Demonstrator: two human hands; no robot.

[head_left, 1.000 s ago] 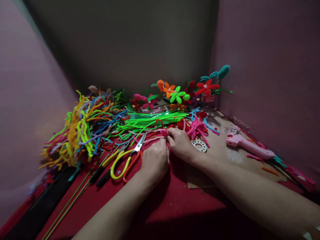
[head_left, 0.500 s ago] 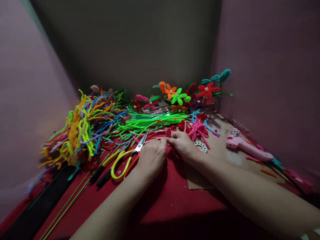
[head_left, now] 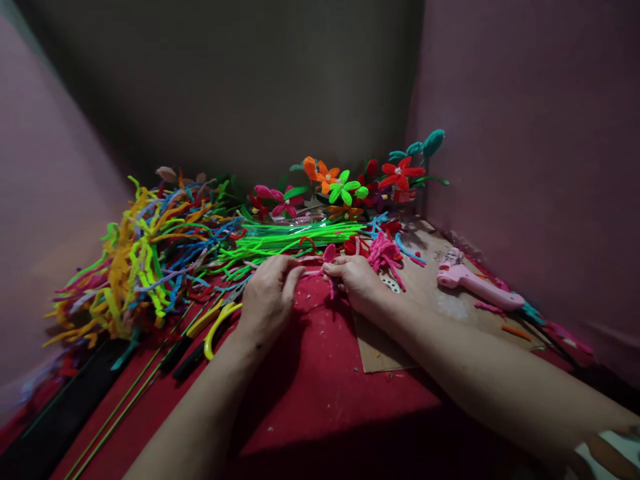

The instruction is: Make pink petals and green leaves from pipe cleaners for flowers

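Note:
A pink pipe cleaner [head_left: 314, 273] stretches between my two hands above the red cloth. It has an upright loop like a petal [head_left: 329, 253] and a short tail hanging below. My right hand [head_left: 357, 279] is closed, pinching it just by the loop with thumb and fingertips. At the other side, my left hand [head_left: 270, 290] is closed round the strand, its thumb pressed toward the fingers. Scissors with a yellow handle [head_left: 219, 328] lie beside my left wrist, partly hidden by it. Bright green pipe cleaners [head_left: 305, 235] lie just beyond both hands.
At left is a big heap of mixed pipe cleaners [head_left: 145, 247]. Several finished flowers [head_left: 343, 187] stand along the back. A pink glue gun [head_left: 480, 287] rests on cardboard [head_left: 383, 343] at right, near pink pieces [head_left: 384, 252]. Thin stems [head_left: 133, 397] lie at left.
My left hand has moved left, away from my right, along the pink strand, and now covers most of the scissors. The view has shifted slightly right. A hanging tail now shows below the loop.

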